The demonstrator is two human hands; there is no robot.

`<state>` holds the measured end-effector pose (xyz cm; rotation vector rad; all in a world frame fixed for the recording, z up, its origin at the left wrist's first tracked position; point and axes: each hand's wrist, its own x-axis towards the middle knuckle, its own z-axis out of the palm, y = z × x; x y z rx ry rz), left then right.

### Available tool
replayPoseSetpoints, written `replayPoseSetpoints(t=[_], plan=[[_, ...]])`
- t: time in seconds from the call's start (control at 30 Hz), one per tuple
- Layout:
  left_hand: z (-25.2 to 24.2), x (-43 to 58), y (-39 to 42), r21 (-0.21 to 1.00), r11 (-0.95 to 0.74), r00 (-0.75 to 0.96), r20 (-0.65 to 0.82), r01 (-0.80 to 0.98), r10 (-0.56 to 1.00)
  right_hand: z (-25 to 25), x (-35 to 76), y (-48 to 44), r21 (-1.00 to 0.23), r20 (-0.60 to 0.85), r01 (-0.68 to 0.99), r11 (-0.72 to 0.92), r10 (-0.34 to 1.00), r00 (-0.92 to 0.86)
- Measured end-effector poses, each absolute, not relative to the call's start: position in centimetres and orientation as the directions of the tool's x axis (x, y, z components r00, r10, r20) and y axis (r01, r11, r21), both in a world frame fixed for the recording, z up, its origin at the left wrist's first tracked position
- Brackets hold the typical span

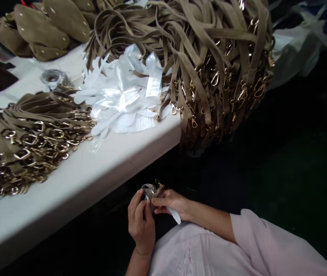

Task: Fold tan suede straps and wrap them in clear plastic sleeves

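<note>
Below the table edge, in front of my lap, both hands work on a small coiled strap [152, 193] that looks partly covered in shiny clear plastic. My left hand [141, 222] has its fingers and thumb curled round the coil's left side. From the other side, my right hand [175, 202] pinches the coil between thumb and fingers. A gold clasp [159, 185] sticks up from the strap's end above the right fingers. Out from under the right hand pokes a white strip [175, 216] with a wavy edge. Fingers hide much of the coil.
A white table [108, 165] runs diagonally. On it lie a pile of clear plastic and white strips [126, 96], a wrapped coil [53, 78], straps with gold rings [31, 142] and brown pieces [43, 28]. Long straps with clasps [209, 65] hang over the right end.
</note>
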<state>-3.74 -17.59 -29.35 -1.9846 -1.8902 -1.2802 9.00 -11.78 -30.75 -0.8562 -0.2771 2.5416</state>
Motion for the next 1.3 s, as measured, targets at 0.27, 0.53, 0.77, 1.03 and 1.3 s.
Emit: replayPoseSetpoints(t=[0.27, 0.53, 0.77, 1.03, 1.3], plan=[[-31.6, -4.1, -17.1, 0.355, -0.328, 0.079, 0.564, 0.876, 0.822, -31.6, 8.6, -12.6, -0.581, -0.599, -0.277, -0.766, 0.632, -0.491], [-30.4, -3.6, -16.8, 0.516, -0.192, -0.121, 0.513, 0.835, 0.85, -31.5, 8.8, -11.8, -0.813, -0.441, -0.135, -0.566, 0.752, -0.49], [-28.5, -1.9, -16.3, 0.759, 0.048, -0.426, 0.311, 0.649, 0.849, -30.6, 9.1, -11.3, -0.83, -0.508, 0.066, -0.553, 0.703, -0.497], [-29.6, -2.8, -17.3, 0.791, -0.024, -0.348, 0.296, 0.612, 0.889, -30.8, 9.1, -11.3, -0.822, -0.534, 0.109, -0.559, 0.688, -0.492], [-30.5, -3.1, -16.7, 0.709, -0.07, -0.306, 0.388, 0.701, 0.869, -29.8, 9.3, -12.0, -0.87, -0.461, 0.032, -0.491, 0.789, -0.406]])
